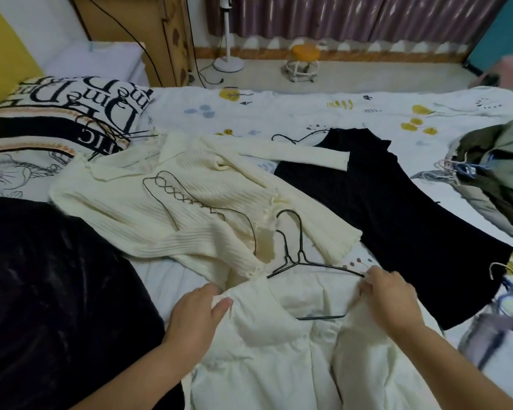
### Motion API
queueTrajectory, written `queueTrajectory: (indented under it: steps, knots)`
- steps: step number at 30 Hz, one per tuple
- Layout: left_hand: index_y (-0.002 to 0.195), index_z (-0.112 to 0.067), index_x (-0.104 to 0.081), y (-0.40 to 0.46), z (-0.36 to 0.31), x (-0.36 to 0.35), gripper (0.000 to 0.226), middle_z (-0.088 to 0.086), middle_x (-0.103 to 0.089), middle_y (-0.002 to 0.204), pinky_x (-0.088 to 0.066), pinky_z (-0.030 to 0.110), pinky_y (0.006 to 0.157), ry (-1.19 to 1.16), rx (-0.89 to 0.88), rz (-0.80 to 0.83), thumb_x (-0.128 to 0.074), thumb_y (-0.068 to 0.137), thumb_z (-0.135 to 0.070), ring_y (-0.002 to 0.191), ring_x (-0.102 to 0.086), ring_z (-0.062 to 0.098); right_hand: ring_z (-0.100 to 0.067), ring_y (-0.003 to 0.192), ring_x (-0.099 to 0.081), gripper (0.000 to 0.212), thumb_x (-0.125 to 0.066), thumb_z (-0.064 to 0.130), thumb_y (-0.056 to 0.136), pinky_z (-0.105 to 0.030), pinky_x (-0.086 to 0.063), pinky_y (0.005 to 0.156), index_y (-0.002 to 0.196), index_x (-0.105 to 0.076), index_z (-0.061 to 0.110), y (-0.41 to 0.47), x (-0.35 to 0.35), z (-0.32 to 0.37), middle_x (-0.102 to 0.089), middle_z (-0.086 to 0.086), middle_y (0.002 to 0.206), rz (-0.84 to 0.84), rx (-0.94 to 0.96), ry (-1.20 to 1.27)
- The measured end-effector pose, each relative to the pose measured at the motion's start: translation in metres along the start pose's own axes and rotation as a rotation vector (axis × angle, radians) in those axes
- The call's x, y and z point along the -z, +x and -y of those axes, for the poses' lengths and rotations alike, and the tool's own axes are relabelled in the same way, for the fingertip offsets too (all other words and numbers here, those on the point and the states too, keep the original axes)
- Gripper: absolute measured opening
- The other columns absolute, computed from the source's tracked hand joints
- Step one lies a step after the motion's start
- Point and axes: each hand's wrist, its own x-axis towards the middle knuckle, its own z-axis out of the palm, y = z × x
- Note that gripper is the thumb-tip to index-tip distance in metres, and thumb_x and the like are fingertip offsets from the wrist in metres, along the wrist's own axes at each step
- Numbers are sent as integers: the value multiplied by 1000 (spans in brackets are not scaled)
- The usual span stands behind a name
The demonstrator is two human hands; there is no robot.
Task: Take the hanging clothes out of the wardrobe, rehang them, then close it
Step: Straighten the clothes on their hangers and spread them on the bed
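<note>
Fingers (219,303) of our left hand (196,315) pinch the shirt (267,359) at its left shoulder on the bed (308,113); the hanger (308,263) lies across its collar, hook pointing away, and our right hand (388,294) grips its right shoulder.

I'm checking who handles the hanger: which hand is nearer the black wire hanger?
Right. The right hand touches the black wire hanger at its arm's end; the left hand grips fabric apart from it.

Cream shirt (279,365) lies flat, wire hanger (305,261) half-inserted.
</note>
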Motion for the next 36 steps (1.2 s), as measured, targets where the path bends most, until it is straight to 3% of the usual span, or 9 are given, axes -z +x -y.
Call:
queueTrajectory:
  steps: [3,6,13,17,20,25,28,31,36]
  knots:
    - [68,-28,-35,-22,-18,26,32,-12,-46,71,-33,20,59,-64,10,5,-52,91,-40,73,-46,10,-20,73,-35,19,-51,20,93,-33,-23,67,78,-42,13,-24,33,-4,-36,8,64,-76,-5,99]
    - [65,-27,-36,-48,-39,55,34,-8,-48,67,-35,20,58,-79,17,-30,-55,90,-40,64,-45,6,-24,66,-35,21,-64,13,85,-35,-25,62,75,-46,10,-52,68,-8,-32,10,58,-151,4,211]
    - [62,-21,-39,-123,-83,123,37,-4,-46,60,-32,21,53,-177,26,-147,-60,86,-40,56,-43,7,-38,76,-57,15,-73,12,79,-38,-31,62,82,-60,6,-113,158,-14,-31,13,58,-207,79,258]
    - [61,-18,-36,-168,-102,154,40,-4,-39,58,-29,22,51,-179,-17,-209,-60,87,-37,52,-36,9,-31,78,-51,15,-65,21,85,-38,-34,63,78,-51,17,-152,208,-22,-47,5,65,-177,133,276]
    - [59,-21,-34,-201,-111,175,40,-6,-40,59,-32,19,53,-175,-72,-258,-59,88,-34,56,-38,7,-24,76,-47,21,-49,13,87,-37,-33,64,70,-60,7,-184,239,-30,-56,-6,70,-152,153,359]
    - [60,-20,-37,-256,-112,205,38,-6,-46,63,-31,19,52,-211,-107,-307,-60,88,-34,60,-42,5,-18,61,-47,23,-52,8,91,-34,-31,56,72,-40,12,-251,271,-29,-47,-3,62,-17,126,322]
    - [62,-22,-38,-292,-112,221,37,-10,-45,65,-29,16,51,-194,-147,-321,-60,87,-38,62,-42,6,-14,59,-45,34,-57,10,90,-27,-29,53,66,-34,17,-297,287,-24,-45,-1,60,-170,110,330]
    - [61,-24,-38,-328,-116,241,37,-11,-44,63,-26,16,51,-134,-202,-336,-59,85,-43,62,-42,4,-26,63,-43,39,-60,9,88,-37,-28,56,62,-32,18,-342,311,-17,-45,0,60,-318,50,374]
    - [61,-26,-38,-379,-126,279,38,-7,-50,64,-31,29,56,-9,-244,-368,-57,83,-50,68,-49,15,-27,64,-42,36,-62,10,86,-34,-27,53,62,-36,18,-394,349,-12,-44,3,60,-486,94,392]
